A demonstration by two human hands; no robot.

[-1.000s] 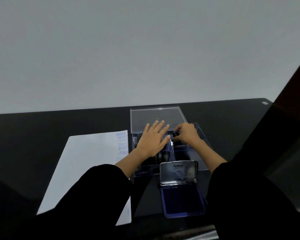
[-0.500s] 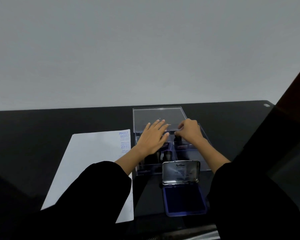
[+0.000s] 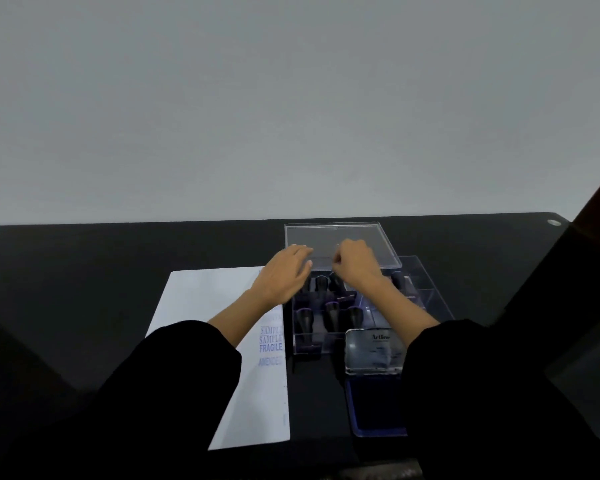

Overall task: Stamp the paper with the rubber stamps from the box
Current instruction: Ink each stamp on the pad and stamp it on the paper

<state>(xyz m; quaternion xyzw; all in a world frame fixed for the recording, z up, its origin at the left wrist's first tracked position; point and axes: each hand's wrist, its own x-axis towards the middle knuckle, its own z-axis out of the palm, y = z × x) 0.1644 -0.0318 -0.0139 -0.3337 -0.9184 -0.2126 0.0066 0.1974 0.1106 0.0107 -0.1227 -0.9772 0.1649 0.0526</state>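
Both your hands have moved up, away from the stamps and toward the clear lid (image 3: 340, 242) at the top of the box (image 3: 426, 299). That looks like you are done picking for now, or about to close the box.

Your left hand (image 3: 284, 277) is flat, with its grip wide and nothing in it. Your right hand (image 3: 355, 263) is curled up in a narrow grip at the lid's near edge; you cannot tell if it holds anything.

The stamps (image 3: 331, 311) stand in the box, just below your hands in the middle of the frame. The paper (image 3: 208, 299) lies on the worktop (image 3: 84, 271) at the left, with blue words on its right edge. The ink pad (image 3: 374, 403) sits open at the lower right.
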